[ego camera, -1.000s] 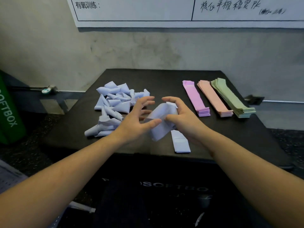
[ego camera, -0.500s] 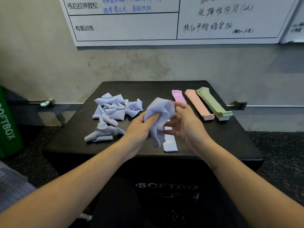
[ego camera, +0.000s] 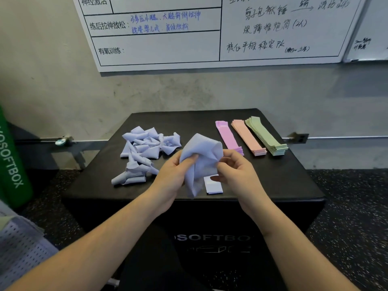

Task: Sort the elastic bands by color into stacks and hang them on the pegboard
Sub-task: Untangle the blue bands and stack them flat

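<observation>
A crumpled lavender-blue band point(ego camera: 201, 156) is held above the black soft box point(ego camera: 283, 181). My left hand point(ego camera: 172, 175) grips its left side, thumb tucked into the fold. My right hand point(ego camera: 235, 171) pinches its right edge. Under my hands lies a flat blue band stack point(ego camera: 214, 186). A loose pile of tangled blue bands point(ego camera: 144, 150) sits on the box's left half. At the back right lie three neat stacks: purple point(ego camera: 227, 135), pink point(ego camera: 247, 137), green point(ego camera: 265, 135).
A white perforated pegboard point(ego camera: 19, 248) lies at the lower left on the floor. A green soft box point(ego camera: 10, 160) stands at the left edge. A whiteboard point(ego camera: 210, 30) hangs on the wall behind. Dark speckled floor surrounds the box.
My left hand has closed on the blue band and both hands have lifted it, opening it into a rounded loop. The view has tilted up and pulled back from the box.
</observation>
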